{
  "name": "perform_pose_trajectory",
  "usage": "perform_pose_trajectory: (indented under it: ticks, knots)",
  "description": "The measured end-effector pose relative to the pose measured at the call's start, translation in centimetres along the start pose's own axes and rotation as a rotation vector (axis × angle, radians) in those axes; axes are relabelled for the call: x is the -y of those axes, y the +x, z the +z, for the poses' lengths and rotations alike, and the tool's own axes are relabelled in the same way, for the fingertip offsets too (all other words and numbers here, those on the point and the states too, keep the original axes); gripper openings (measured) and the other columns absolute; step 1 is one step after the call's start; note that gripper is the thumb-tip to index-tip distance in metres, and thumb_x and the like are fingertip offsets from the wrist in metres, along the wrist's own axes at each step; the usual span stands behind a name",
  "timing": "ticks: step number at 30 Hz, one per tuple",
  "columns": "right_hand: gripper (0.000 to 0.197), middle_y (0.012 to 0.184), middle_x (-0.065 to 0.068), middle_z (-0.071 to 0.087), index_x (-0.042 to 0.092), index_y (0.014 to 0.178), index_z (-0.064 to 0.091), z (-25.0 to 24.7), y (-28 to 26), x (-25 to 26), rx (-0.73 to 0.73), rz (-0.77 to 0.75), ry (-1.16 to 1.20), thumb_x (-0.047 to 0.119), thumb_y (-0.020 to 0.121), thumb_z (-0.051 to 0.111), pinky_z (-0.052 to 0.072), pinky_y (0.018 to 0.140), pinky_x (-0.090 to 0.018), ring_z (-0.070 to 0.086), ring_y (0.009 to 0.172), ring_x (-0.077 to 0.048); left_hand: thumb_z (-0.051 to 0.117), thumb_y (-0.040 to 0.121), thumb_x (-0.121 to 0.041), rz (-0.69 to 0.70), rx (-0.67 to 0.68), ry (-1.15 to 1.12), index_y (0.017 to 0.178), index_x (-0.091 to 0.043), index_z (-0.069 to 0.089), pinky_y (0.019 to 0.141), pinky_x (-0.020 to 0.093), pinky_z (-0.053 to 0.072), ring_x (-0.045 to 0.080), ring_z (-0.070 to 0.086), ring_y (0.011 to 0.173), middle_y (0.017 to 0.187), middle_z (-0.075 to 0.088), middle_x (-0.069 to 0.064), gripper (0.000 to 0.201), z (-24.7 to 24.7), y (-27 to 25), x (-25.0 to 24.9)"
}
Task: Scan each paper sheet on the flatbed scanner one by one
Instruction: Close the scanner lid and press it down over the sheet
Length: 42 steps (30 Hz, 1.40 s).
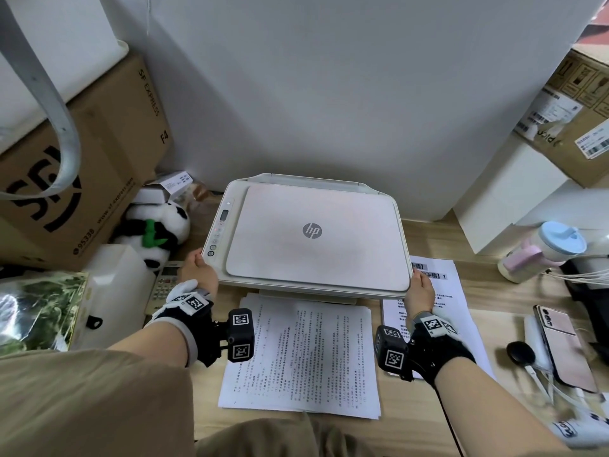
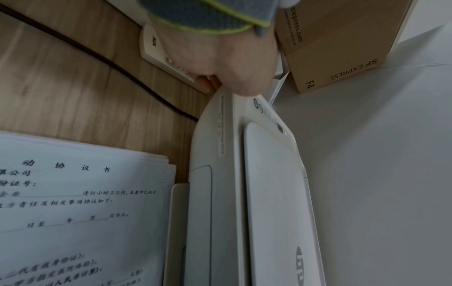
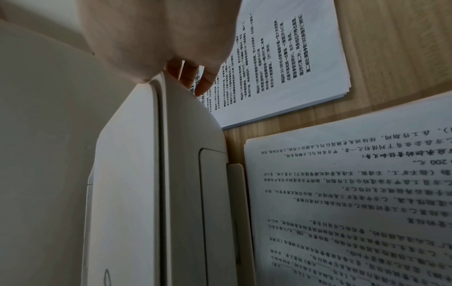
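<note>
A cream flatbed scanner-printer (image 1: 309, 232) (image 2: 269, 193) (image 3: 127, 174) with its lid down sits in the middle of the wooden desk. My left hand (image 1: 197, 270) (image 2: 220, 58) grips its front-left corner, fingers curled under the edge. At the front-right corner my right hand (image 1: 420, 290) (image 3: 171, 42) grips it the same way, with fingertips (image 3: 203, 83) on the side wall. A stack of printed sheets (image 1: 301, 354) (image 2: 73, 212) (image 3: 354, 203) lies in front of the scanner. A second stack (image 1: 443, 291) (image 3: 288, 63) lies to its right, partly under my right hand.
A large cardboard box (image 1: 82, 166), a panda plush (image 1: 155, 232) and a remote control (image 1: 164, 285) (image 2: 161, 58) crowd the left. On the right are white boxes (image 1: 507, 199), a lidded cup (image 1: 543, 249), a phone (image 1: 563, 347) and cables (image 1: 580, 275). A dark cord (image 2: 97, 58) crosses the desk.
</note>
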State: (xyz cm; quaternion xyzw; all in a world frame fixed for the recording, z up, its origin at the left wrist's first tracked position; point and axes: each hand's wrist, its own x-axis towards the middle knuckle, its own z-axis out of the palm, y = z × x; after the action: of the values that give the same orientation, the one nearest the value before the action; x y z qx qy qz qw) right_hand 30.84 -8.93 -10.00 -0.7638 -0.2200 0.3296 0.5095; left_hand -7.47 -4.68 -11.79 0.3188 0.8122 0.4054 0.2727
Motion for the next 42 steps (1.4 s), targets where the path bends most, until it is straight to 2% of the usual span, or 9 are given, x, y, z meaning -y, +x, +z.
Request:
perform_pose_trajectory:
  ticks: [15,18,21,25,29,31,33,38,42]
  knots:
    - [0.036,0.132,-0.013,0.054,0.007,0.130,0.053,0.1,1.0,-0.4,0.041,0.039,0.035,0.017,0.100,0.035,0.040,0.096,-0.032,0.051,0.120,-0.031,0.031,0.101,-0.021,-0.055,-0.006,0.005,0.126,-0.015,0.055,0.097,0.039,0.039,0.038,0.051,0.115,0.128,0.057,0.018,0.036,0.0,-0.3,-0.7]
    - [0.036,0.125,-0.012,0.058,0.008,0.128,0.055,0.2,1.3,-0.6,0.043,0.049,0.037,0.017,0.100,0.036,0.045,0.089,-0.036,0.056,0.100,-0.025,0.030,0.101,-0.019,-0.056,-0.006,0.009,0.128,-0.011,0.054,0.097,0.036,0.038,0.037,0.050,0.118,0.130,0.055,0.018,0.037,-0.1,-0.7,-1.2]
    - [0.035,0.105,-0.010,0.057,0.007,0.127,0.056,0.1,1.9,-0.6,0.041,0.074,0.042,0.016,0.099,0.037,0.040,0.059,-0.023,0.047,0.068,-0.014,0.031,0.100,-0.012,-0.068,-0.006,0.015,0.131,-0.008,0.053,0.098,0.032,0.035,0.035,0.048,0.120,0.131,0.055,0.017,0.038,-0.3,-1.2,-2.1]
    - [0.030,0.105,-0.014,0.058,0.003,0.119,0.059,-0.3,1.9,0.2,0.023,0.070,0.090,0.003,0.096,0.040,0.043,0.066,-0.023,0.054,0.081,-0.016,0.037,0.096,-0.005,-0.052,0.133,0.072,0.137,-0.008,0.045,0.090,0.030,0.040,0.032,0.049,0.123,0.136,0.050,0.015,0.042,-1.0,-1.0,-2.7]
    - [0.032,0.090,-0.014,0.060,-0.005,0.114,0.061,-0.8,2.4,0.5,0.072,0.036,0.177,-0.013,0.089,0.043,0.043,0.052,-0.003,0.056,0.048,0.010,0.044,0.091,-0.014,0.043,0.102,0.189,0.139,-0.012,0.041,0.097,0.036,0.042,0.034,0.047,0.125,0.139,0.045,0.016,0.048,-1.6,-0.6,-4.2]
    - [0.032,0.075,-0.002,0.068,-0.006,0.107,0.065,-1.0,2.6,0.7,0.099,0.010,0.170,-0.017,0.087,0.043,0.047,0.053,-0.006,0.059,0.050,0.007,0.045,0.092,-0.008,0.100,0.107,0.215,0.134,-0.007,0.048,0.093,0.023,0.041,0.034,0.048,0.124,0.135,0.049,0.018,0.043,-1.4,0.0,-5.6]
    - [0.045,0.080,-0.003,0.067,0.013,0.086,0.075,-0.9,2.5,1.3,0.094,0.007,0.083,-0.015,0.087,0.039,0.049,0.061,-0.013,0.062,0.056,0.001,0.047,0.092,0.001,0.162,0.206,0.202,0.128,0.003,0.052,0.075,0.001,0.036,0.036,0.050,0.122,0.131,0.053,0.023,0.036,-0.9,0.6,-6.8]
    - [0.032,0.107,-0.009,0.066,0.011,0.101,0.071,-0.4,1.6,2.9,0.073,0.011,-0.046,0.001,0.089,0.043,0.044,0.078,-0.025,0.055,0.087,-0.022,0.042,0.095,-0.007,0.125,0.271,0.353,0.124,0.005,0.056,0.098,0.037,0.043,0.038,0.052,0.120,0.128,0.055,0.024,0.035,0.4,0.3,-8.8]
    - [0.029,0.110,-0.006,0.064,0.003,0.112,0.067,-0.7,1.4,4.6,0.120,0.042,-0.125,0.007,0.092,0.047,0.042,0.053,-0.009,0.058,0.101,-0.024,0.041,0.095,-0.010,0.070,0.335,0.419,0.128,0.008,0.052,0.096,0.039,0.043,0.040,0.050,0.122,0.131,0.052,0.027,0.039,0.9,0.4,-9.3]
